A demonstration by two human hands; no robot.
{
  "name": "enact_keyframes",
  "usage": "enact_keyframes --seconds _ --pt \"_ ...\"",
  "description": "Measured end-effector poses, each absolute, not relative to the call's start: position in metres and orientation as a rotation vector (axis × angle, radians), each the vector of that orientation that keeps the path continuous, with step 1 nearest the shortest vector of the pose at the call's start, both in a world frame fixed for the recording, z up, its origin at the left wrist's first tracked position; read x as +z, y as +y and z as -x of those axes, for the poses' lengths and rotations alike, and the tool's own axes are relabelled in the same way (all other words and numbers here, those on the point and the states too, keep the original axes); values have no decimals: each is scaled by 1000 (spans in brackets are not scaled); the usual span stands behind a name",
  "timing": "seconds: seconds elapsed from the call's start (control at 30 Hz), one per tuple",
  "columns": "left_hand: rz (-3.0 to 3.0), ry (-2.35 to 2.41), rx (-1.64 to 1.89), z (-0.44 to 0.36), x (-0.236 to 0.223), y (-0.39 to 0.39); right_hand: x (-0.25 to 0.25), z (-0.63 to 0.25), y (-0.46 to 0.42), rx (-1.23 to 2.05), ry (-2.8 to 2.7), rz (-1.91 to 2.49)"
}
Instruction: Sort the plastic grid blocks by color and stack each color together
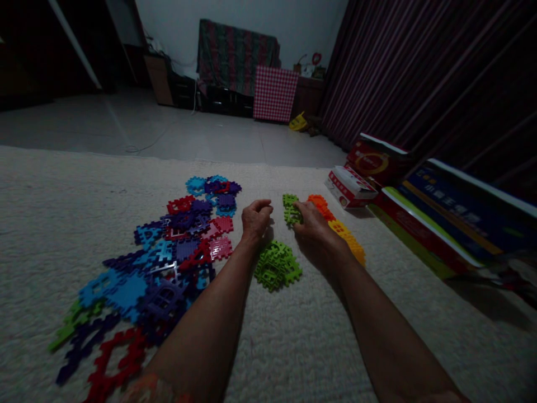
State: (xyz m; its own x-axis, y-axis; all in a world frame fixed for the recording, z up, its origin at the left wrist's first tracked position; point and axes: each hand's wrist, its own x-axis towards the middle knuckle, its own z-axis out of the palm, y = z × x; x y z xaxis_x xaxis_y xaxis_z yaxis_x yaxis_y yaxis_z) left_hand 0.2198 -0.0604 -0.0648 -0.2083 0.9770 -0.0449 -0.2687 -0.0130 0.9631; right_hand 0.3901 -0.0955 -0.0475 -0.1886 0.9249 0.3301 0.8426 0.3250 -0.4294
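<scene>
My right hand (314, 226) pinches a lime-green toothed plastic building piece (290, 210) between thumb and fingers, above the pale rug. My left hand (257, 218) hovers to the left of it, fingers loosely bent with a small gap, and no piece shows in it. Just below and between the hands lies a heap of green building pieces (277, 266). Beside my right hand, partly covered by it, are orange pieces (321, 207) and a row of yellow pieces (348, 240). A large mixed pile of blue, purple, red and pink pieces (168, 280) spreads left of my left arm.
Cardboard boxes stand on the right: a small white-and-red box (351, 187), a red box (373, 159) and a large blue box (457, 212). Beyond the rug (62, 184) runs a tiled floor (226, 137) with a cloth-covered cabinet (239, 59). A dark curtain (403, 73) hangs at right.
</scene>
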Motion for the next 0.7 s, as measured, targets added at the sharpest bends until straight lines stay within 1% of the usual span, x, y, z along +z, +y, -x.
enact_keyframes --seconds 0.23,0.7 --pt "-877 1155 1463 -220 -64 -62 -47 -389 -91 317 -1983 1635" --pt "-901 1181 1430 -219 -64 -62 -39 -382 -108 196 -2074 1696"
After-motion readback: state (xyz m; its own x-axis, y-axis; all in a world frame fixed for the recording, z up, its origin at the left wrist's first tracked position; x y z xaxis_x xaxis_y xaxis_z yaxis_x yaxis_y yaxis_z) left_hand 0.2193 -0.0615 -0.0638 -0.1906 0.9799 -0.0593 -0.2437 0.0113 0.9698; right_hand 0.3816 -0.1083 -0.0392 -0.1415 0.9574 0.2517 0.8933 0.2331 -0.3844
